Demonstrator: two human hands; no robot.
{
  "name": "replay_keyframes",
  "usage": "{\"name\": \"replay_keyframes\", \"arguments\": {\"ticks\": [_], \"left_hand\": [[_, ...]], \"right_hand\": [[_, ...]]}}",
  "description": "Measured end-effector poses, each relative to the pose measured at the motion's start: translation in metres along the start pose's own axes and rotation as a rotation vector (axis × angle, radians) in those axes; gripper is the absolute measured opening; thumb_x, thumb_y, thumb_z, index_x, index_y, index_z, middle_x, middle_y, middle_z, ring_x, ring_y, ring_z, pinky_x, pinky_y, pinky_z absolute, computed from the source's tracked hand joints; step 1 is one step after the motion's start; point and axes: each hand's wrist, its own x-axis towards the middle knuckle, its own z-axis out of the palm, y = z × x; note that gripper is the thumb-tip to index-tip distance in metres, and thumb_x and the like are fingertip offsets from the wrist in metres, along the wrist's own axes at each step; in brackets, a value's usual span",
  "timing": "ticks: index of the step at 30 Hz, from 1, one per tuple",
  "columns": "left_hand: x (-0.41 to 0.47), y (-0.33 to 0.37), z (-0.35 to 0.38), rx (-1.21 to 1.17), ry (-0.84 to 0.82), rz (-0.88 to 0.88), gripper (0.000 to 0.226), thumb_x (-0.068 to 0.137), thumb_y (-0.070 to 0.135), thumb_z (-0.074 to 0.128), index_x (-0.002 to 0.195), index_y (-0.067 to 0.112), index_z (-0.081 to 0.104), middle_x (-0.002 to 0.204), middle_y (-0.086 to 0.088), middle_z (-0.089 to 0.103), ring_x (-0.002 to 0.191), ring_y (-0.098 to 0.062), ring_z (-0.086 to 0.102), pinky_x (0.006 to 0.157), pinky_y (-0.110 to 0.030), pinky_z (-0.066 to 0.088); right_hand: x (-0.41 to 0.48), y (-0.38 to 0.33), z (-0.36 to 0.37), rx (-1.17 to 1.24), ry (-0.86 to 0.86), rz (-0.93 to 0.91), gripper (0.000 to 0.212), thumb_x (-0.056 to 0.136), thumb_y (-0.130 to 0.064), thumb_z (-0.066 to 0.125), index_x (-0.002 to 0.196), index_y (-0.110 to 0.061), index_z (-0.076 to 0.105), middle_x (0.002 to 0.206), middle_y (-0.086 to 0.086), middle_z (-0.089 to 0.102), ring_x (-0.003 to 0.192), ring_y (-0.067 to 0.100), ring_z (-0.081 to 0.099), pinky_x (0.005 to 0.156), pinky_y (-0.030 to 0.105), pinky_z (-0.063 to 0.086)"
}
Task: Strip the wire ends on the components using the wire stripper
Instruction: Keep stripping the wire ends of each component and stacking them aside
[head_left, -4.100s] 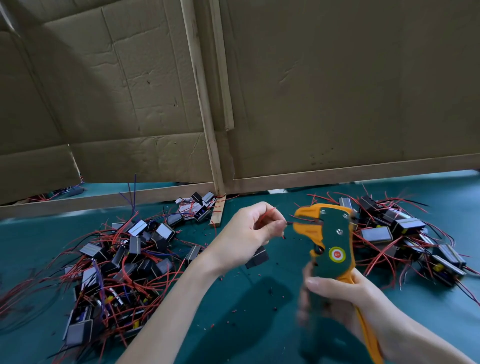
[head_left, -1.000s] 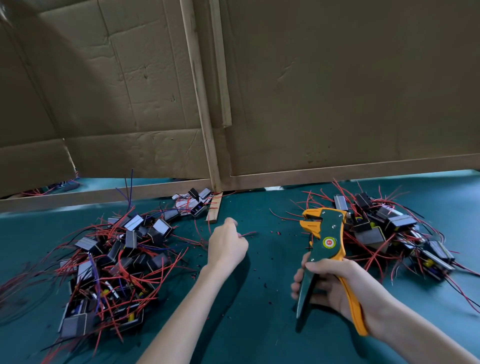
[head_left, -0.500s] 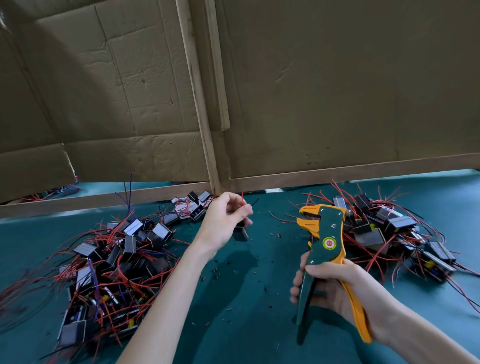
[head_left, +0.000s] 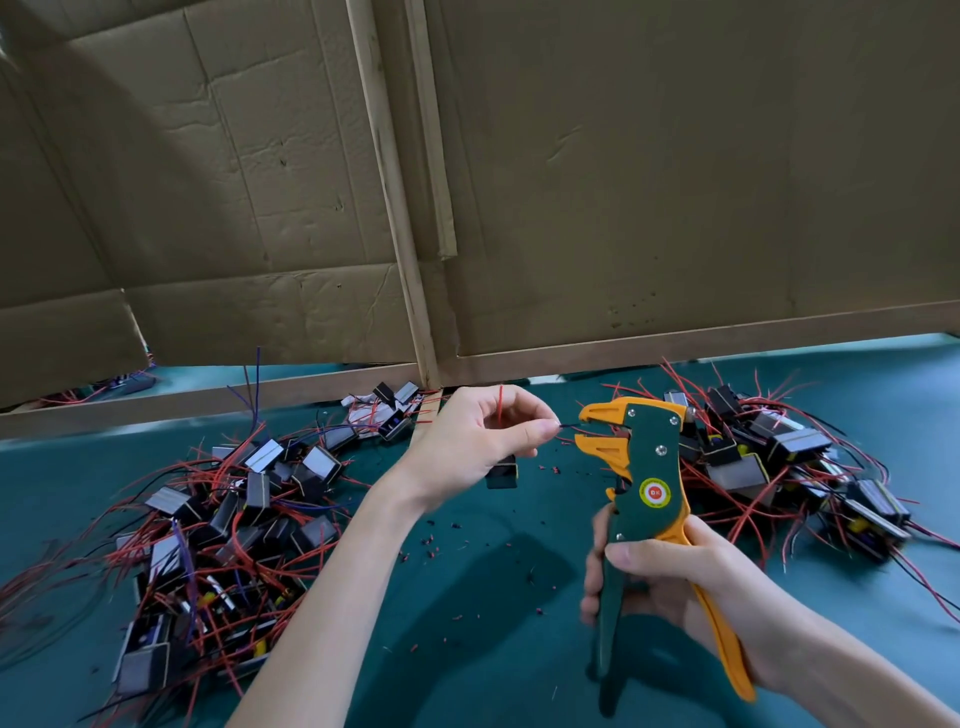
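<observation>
My right hand (head_left: 670, 582) grips the handles of a green and orange wire stripper (head_left: 644, 483), held upright with its jaws pointing left. My left hand (head_left: 478, 441) pinches a thin dark wire (head_left: 570, 426) between thumb and forefinger, and the wire's tip reaches into the open jaws. A red wire (head_left: 500, 402) sticks up between the fingers of that hand. The small black component (head_left: 502, 474) hangs below the left hand, partly hidden by it.
A large heap of components with red wires (head_left: 228, 535) lies on the green table at the left, a second heap (head_left: 789, 467) at the right behind the stripper. Bits of stripped insulation (head_left: 457, 540) dot the table between them. A cardboard wall with wooden battens (head_left: 415, 312) closes the back.
My left hand took a component from beside the left heap, lifted it and moved right to the stripper. The wire end now sits in the jaws. The stripper stayed upright in my right hand.
</observation>
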Motion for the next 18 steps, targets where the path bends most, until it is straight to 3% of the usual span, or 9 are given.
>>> {"name": "replay_keyframes", "arguments": {"ticks": [4, 10, 15, 18], "left_hand": [[-0.002, 0.002, 0.0, 0.043, -0.054, -0.005, 0.012, 0.088, 0.012, 0.067, 0.078, 0.019, 0.068, 0.065, 0.013, 0.063, 0.064, -0.005, 0.059, 0.059, -0.012, 0.044], [-0.003, 0.005, -0.002, 0.068, -0.094, -0.015, 0.009, 0.089, 0.014, 0.066, 0.081, 0.018, 0.07, 0.06, 0.014, 0.063, 0.06, -0.002, 0.056, 0.058, -0.015, 0.047], [-0.005, 0.008, -0.004, 0.06, -0.12, -0.004, 0.009, 0.09, 0.01, 0.065, 0.083, 0.014, 0.068, 0.059, 0.014, 0.062, 0.055, 0.001, 0.054, 0.055, -0.011, 0.042], [-0.004, 0.007, -0.004, 0.066, -0.129, -0.008, 0.008, 0.09, 0.014, 0.064, 0.083, 0.015, 0.068, 0.06, 0.014, 0.061, 0.062, -0.003, 0.056, 0.057, -0.013, 0.041]], "right_hand": [[-0.002, -0.005, 0.006, 0.004, 0.029, -0.014, 0.025, 0.056, -0.014, 0.082, 0.076, -0.004, 0.071, 0.074, 0.031, 0.061, 0.068, 0.045, 0.063, 0.066, 0.049, 0.056], [-0.005, -0.005, 0.007, -0.022, 0.035, 0.004, 0.045, 0.05, -0.026, 0.096, 0.081, -0.005, 0.07, 0.076, 0.031, 0.061, 0.069, 0.044, 0.063, 0.069, 0.049, 0.055], [-0.008, -0.004, 0.01, -0.113, 0.067, 0.019, 0.044, 0.052, -0.037, 0.094, 0.073, -0.01, 0.066, 0.065, 0.024, 0.058, 0.056, 0.037, 0.059, 0.06, 0.044, 0.053], [-0.013, -0.005, 0.016, -0.135, 0.125, 0.01, 0.034, 0.057, -0.033, 0.086, 0.068, -0.012, 0.063, 0.058, 0.024, 0.054, 0.048, 0.032, 0.055, 0.053, 0.039, 0.05]]}}
